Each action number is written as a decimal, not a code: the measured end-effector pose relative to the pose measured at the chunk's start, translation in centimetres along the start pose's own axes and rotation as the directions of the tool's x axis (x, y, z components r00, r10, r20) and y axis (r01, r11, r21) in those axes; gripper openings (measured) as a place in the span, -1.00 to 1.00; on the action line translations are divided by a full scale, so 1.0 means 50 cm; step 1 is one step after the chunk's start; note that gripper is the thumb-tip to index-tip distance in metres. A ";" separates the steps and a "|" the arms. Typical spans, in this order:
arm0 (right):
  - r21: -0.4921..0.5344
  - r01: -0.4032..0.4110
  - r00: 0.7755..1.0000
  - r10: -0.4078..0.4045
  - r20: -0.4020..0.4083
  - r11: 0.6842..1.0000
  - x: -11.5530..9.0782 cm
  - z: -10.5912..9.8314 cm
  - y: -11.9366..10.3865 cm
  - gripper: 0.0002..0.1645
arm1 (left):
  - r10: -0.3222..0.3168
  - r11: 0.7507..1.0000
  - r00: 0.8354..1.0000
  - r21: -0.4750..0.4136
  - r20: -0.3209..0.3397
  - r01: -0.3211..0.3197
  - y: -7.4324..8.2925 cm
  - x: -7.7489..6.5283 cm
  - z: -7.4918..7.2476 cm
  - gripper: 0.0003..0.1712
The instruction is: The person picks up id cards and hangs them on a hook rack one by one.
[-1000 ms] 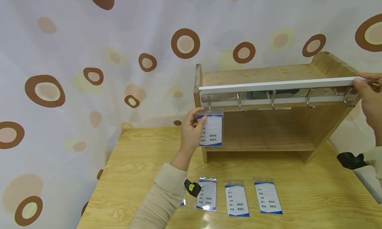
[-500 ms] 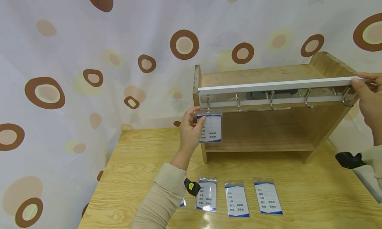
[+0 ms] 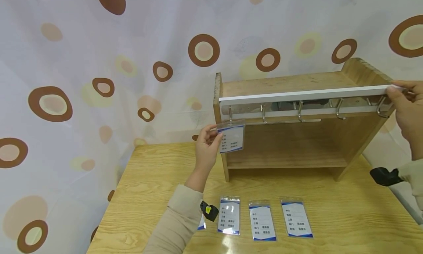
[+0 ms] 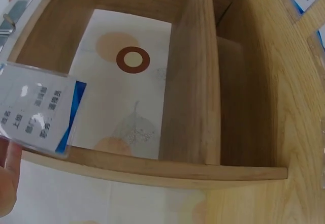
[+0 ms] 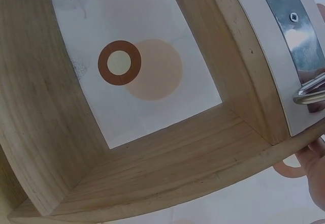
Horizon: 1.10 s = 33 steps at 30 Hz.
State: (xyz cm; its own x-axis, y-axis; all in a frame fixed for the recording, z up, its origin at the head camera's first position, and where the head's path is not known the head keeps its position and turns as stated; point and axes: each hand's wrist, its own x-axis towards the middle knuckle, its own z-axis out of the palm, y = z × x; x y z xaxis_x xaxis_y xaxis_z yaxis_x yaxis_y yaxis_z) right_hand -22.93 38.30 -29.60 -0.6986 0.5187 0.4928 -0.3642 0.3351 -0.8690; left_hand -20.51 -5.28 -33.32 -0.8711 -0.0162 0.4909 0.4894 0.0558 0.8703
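Observation:
In the head view my left hand (image 3: 207, 145) pinches the left edge of a badge card in a clear plastic sleeve (image 3: 234, 139), thumb in front. The card's top edge is at the lower end of the leftmost metal hook (image 3: 230, 113); whether the hook passes through its slot, I cannot tell. The left wrist view shows the same badge card (image 4: 38, 107), with fingertips beneath it. My right hand (image 3: 409, 112) grips the right end of the white hook rail (image 3: 307, 94), thumb on its front. In the right wrist view the right hand (image 5: 312, 176) is partly cut off.
Behind the rail stands a wooden shelf (image 3: 287, 160) on a wood-grain table (image 3: 158, 173). Several more badge cards lie in a row in front of it, one (image 3: 262, 222) in the middle and one partly covered by my left sleeve (image 3: 180, 217). A spotted curtain (image 3: 132, 44) hangs behind.
My left hand has shifted slightly left. The card's lower edge has risen and the card now tilts, its right side higher. My right hand keeps its grip on the rail.

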 end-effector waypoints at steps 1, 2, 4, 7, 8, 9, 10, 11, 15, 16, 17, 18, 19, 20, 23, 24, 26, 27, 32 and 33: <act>0.001 -0.010 1.000 0.010 0.000 1.000 -0.007 0.004 -0.012 -0.71 | -0.009 1.000 1.000 0.001 0.000 0.009 -0.003 -0.003 -0.003 -0.68; -0.017 -0.018 1.000 0.018 -0.003 1.000 -0.014 0.008 -0.024 -0.70 | -0.016 1.000 1.000 0.000 0.003 0.016 -0.006 -0.005 -0.006 -0.69; -0.025 -0.034 0.999 0.034 -0.012 0.999 -0.026 0.015 -0.045 -0.70 | -0.034 0.999 0.999 -0.003 0.010 0.034 -0.014 -0.010 -0.013 -0.71; -0.046 -0.044 0.999 0.043 -0.020 0.998 -0.037 0.020 -0.058 -0.70 | -0.072 0.997 0.997 0.011 0.031 0.071 -0.025 -0.019 -0.024 -0.73; -0.047 -0.046 0.999 0.045 -0.020 0.998 -0.038 0.021 -0.060 -0.70 | -0.085 0.996 0.996 0.016 0.037 0.085 -0.029 -0.022 -0.028 -0.74; -0.048 -0.047 0.999 0.046 -0.020 0.998 -0.039 0.021 -0.061 -0.70 | -0.103 0.994 0.994 0.025 0.044 0.102 -0.033 -0.026 -0.033 -0.74; -0.052 -0.049 0.999 0.048 -0.017 0.997 -0.039 0.021 -0.061 -0.70 | -0.122 0.992 0.991 0.036 0.050 0.120 -0.037 -0.030 -0.037 -0.74; -0.054 -0.052 0.999 0.051 -0.016 0.997 -0.038 0.021 -0.059 -0.70 | -0.137 0.990 0.989 0.042 0.055 0.135 -0.041 -0.033 -0.042 -0.74; -0.067 -0.059 0.998 0.059 -0.012 0.996 -0.034 0.020 -0.051 -0.71 | -0.189 0.980 0.980 0.076 0.059 0.185 -0.060 -0.048 -0.060 -0.74; -0.067 -0.060 0.998 0.059 -0.014 0.996 -0.033 0.020 -0.049 -0.71 | -0.201 0.977 0.978 0.083 0.059 0.196 -0.065 -0.052 -0.065 -0.74; -0.062 -0.058 0.998 0.057 -0.017 0.996 -0.034 0.021 -0.049 -0.71 | -0.211 0.974 0.976 0.095 0.057 0.205 -0.072 -0.056 -0.070 -0.74; -0.056 -0.056 0.998 0.055 -0.017 0.997 -0.034 0.022 -0.048 -0.71 | -0.220 0.971 0.974 0.107 0.057 0.213 -0.078 -0.059 -0.075 -0.75; -0.052 -0.055 0.998 0.054 -0.018 0.997 -0.034 0.022 -0.049 -0.71 | -0.231 0.967 0.971 0.120 0.056 0.223 -0.084 -0.062 -0.080 -0.75; -0.048 -0.056 0.998 0.055 -0.021 0.997 -0.034 0.023 -0.049 -0.71 | -0.243 0.963 0.968 0.133 0.059 0.234 -0.090 -0.066 -0.086 -0.75; -0.031 -0.063 0.998 0.062 -0.028 0.998 -0.034 0.023 -0.050 -0.71 | -0.264 0.954 0.962 0.167 0.065 0.250 -0.120 -0.075 -0.104 -0.74; -0.031 -0.065 0.997 0.064 -0.031 0.997 -0.033 0.023 -0.050 -0.71 | -0.269 0.950 0.961 0.180 0.065 0.254 -0.132 -0.078 -0.110 -0.74; -0.031 -0.066 0.997 0.065 -0.035 0.997 -0.033 0.022 -0.049 -0.71 | -0.276 0.945 0.959 0.201 0.068 0.257 -0.157 -0.085 -0.122 -0.73; -0.026 -0.064 0.997 0.063 -0.035 0.998 -0.032 0.022 -0.048 -0.71 | -0.274 0.944 0.959 0.210 0.067 0.255 -0.169 -0.088 -0.127 -0.73; 0.012 -0.048 0.998 0.048 -0.047 0.999 -0.031 0.023 -0.048 -0.71 | -0.264 0.938 0.963 0.247 0.054 0.244 -0.206 -0.105 -0.144 -0.75; 0.019 -0.043 0.998 0.044 -0.051 0.999 -0.031 0.023 -0.048 -0.72 | -0.274 0.933 0.960 0.255 0.054 0.252 -0.210 -0.108 -0.147 -0.75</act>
State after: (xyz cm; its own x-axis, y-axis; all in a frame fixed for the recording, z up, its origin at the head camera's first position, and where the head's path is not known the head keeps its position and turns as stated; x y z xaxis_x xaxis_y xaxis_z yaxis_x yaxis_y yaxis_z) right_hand -21.67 35.77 -28.34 -0.6813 0.5724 0.4562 -0.3459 0.2975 -0.8899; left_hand -20.64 -13.11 -44.81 -0.9728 0.0228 0.2305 0.2265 0.3029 0.9257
